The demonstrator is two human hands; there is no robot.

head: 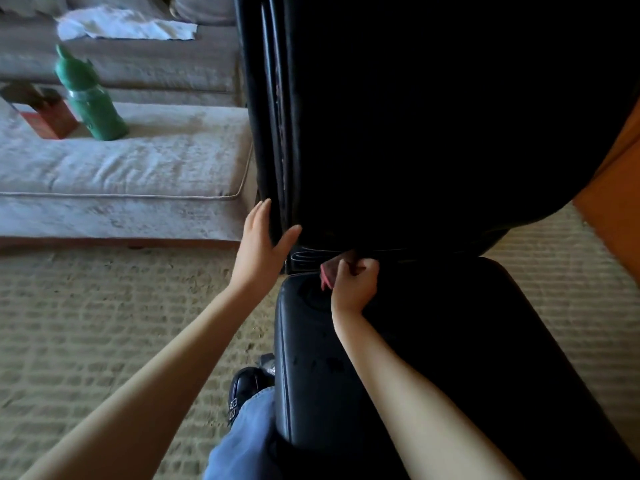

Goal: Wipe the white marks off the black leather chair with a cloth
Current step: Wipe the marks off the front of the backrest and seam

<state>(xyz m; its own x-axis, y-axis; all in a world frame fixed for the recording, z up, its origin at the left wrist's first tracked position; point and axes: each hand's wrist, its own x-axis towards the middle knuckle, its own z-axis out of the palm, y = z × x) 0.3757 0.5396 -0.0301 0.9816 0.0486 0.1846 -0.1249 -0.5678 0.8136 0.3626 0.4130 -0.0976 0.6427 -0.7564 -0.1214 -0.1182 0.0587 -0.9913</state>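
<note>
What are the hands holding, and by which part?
The right hand grips a pink cloth bunched in its fist; the left hand rests open on the chair.

The bottle [91,98] stands on the sofa [145,168], just right of the box [45,116]. The chair [415,133] is right of the sofa.

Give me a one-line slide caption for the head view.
Right hand grips a pink cloth against the black leather chair; left hand rests flat on its edge.

There is one black leather chair [415,133], one small pink cloth [327,276], one green plastic bottle [91,98], one red box [48,117] and one white rag [124,24]. There are two hands: left hand [263,239], right hand [353,284].
</note>
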